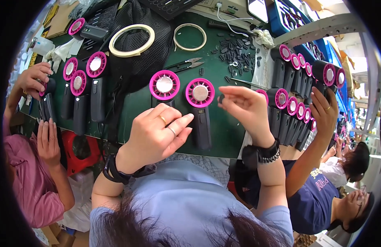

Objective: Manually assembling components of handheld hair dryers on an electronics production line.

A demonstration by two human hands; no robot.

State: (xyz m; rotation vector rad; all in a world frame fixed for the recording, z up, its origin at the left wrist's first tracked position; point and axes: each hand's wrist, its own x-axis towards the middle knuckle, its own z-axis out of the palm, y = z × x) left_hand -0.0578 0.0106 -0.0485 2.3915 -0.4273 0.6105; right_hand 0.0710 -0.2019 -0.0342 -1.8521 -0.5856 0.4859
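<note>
Two handheld devices with pink vented round heads and dark handles lie side by side on the green table. My left hand [157,131] is curled over the handle of the left pink-headed device [165,84]. Its index finger and thumb come close together near the right pink-headed device [202,127]; whether anything is between them is hidden. To the right, my right hand [245,108] is raised, its thumb and index finger pinching a small black piece [221,99]. Similar small black pieces [240,53] lie scattered beyond it.
Tweezers-like snips [184,65] and tape rolls [132,40] [190,37] lie farther back, beside a black mesh bag [151,45]. More pink-headed devices stand left and in rows at right. Co-workers' hands [34,80] [324,109] handle devices on both sides.
</note>
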